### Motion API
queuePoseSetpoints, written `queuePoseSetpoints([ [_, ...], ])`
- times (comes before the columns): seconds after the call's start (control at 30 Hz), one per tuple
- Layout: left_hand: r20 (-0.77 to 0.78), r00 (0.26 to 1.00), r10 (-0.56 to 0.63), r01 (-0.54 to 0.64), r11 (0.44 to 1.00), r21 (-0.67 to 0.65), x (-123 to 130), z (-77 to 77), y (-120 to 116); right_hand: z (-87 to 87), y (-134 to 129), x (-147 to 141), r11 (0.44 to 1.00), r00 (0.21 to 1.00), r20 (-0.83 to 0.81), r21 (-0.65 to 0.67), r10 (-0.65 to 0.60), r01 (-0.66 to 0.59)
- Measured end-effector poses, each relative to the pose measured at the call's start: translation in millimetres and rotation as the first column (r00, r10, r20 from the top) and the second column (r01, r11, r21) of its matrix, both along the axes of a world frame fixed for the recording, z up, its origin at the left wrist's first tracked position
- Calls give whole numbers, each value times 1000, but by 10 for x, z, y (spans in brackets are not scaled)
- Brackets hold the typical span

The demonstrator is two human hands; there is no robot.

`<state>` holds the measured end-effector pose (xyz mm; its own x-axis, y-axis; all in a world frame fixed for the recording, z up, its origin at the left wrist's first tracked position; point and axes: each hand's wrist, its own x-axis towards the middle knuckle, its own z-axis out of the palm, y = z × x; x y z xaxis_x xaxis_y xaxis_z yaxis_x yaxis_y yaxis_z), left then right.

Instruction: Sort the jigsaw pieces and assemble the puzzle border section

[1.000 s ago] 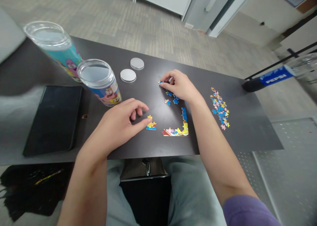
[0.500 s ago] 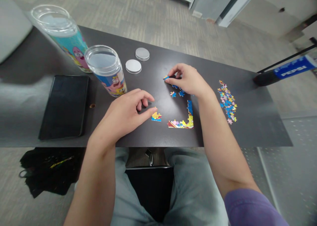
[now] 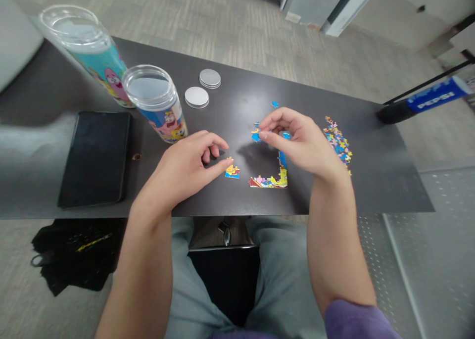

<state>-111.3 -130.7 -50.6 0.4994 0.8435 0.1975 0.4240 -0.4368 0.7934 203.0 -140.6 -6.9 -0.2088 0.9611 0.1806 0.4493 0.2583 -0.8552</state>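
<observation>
My left hand (image 3: 189,163) rests on the dark table with its fingers apart, the thumb tip at a small joined puzzle section (image 3: 232,171). Between thumb and fingers my right hand (image 3: 302,138) pinches a blue-and-yellow puzzle piece (image 3: 256,135), raised over the table. Below it lies an L-shaped run of joined pieces (image 3: 273,181), yellow and red along the bottom and blue up the right side. A loose blue piece (image 3: 274,104) lies beyond my right hand, which hides part of the other pieces.
A pile of loose pieces (image 3: 339,143) lies at the right, near a Pepsi bottle (image 3: 426,101). To the left stand two clear-topped canisters (image 3: 161,116) (image 3: 100,67), beside two metal lids (image 3: 197,97) (image 3: 210,78) and a black tablet (image 3: 96,158).
My right hand has moved right and toward me, carrying the piece, and now covers the upper end of the blue run. The left hand has barely moved.
</observation>
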Motion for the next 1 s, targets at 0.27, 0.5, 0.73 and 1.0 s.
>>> queuePoseSetpoints([
  [0.27,-26,1000,13,-14,1000,-16,3,83,-25,-191,-184,-56,999,999,17,25,-28,27],
  [0.5,45,998,-39,38,999,19,119,152,-72,-81,-197,-214,997,998,-46,-60,44,-47],
  [0.73,53,998,-44,39,995,92,236,241,-117,-92,-264,-261,991,994,-62,-100,88,-94],
  [1.0,56,998,-12,10,999,32,199,280,-130,-69,-290,-271,992,989,-95,-45,111,-115],
])
